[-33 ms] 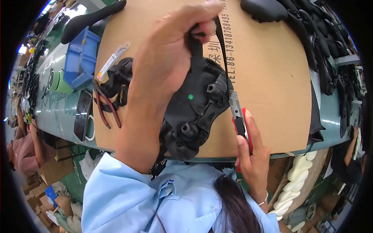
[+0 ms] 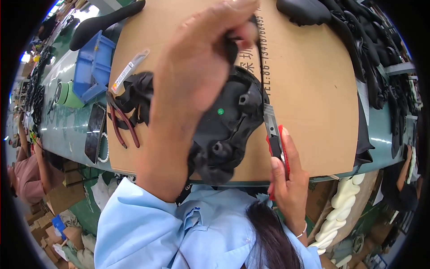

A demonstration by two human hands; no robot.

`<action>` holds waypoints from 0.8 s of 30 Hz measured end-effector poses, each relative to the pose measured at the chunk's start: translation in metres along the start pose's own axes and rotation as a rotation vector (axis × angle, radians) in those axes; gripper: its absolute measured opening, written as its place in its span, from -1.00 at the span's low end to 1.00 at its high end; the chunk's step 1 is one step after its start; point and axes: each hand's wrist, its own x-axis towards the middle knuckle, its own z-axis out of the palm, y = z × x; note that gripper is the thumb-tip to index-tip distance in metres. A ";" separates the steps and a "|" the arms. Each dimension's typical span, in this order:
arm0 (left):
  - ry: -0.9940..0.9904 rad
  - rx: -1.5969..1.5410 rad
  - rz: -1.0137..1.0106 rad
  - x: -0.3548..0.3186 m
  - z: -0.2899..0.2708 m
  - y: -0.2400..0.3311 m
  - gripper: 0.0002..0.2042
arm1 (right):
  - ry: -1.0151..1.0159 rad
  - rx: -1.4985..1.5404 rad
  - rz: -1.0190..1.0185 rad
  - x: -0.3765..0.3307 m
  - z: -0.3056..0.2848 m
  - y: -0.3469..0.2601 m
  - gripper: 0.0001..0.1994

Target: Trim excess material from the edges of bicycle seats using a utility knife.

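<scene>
Near the middle of the cardboard, a black bicycle saddle (image 2: 214, 127) lies with its underside up, showing two round sockets and a green sticker. My left hand (image 2: 195, 67) is raised over it, its fingers closed on a thin black strip of cover material (image 2: 260, 58) pulled taut up from the saddle's right edge. That hand and forearm hide the saddle's left part. Wrapped round a red-handled utility knife (image 2: 274, 139), my right hand (image 2: 292, 188) is to the right of the saddle. The knife's blade points up and touches or nearly touches the strip at the edge.
Black scraps (image 2: 136, 92), red-handled pliers (image 2: 122, 119) and a clear packet (image 2: 130, 71) lie left on the cardboard sheet (image 2: 313, 112). Beyond are a phone (image 2: 95, 130), a blue bin (image 2: 92, 67) and a green container (image 2: 69, 95). More black saddles (image 2: 304, 11) are piled at right. Other people work at both sides.
My left hand has shifted a little to the right with the strip. The saddle has turned and moved slightly right beneath it. The knife stays almost in place.
</scene>
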 end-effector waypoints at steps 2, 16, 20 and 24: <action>0.034 -0.132 0.006 -0.011 0.010 -0.004 -0.73 | -0.015 -0.008 0.033 -0.003 0.011 -0.011 -0.50; -0.657 1.670 0.450 -0.047 -0.020 -0.010 -0.86 | -0.154 -0.100 -0.047 0.023 -0.022 -0.013 -0.54; -0.381 1.494 0.683 -0.042 -0.033 -0.018 -0.83 | -0.286 0.052 0.227 0.008 -0.029 -0.017 -0.53; 0.027 1.353 0.639 -0.036 -0.039 -0.017 -0.83 | -0.171 0.076 0.136 -0.023 -0.015 -0.013 -0.52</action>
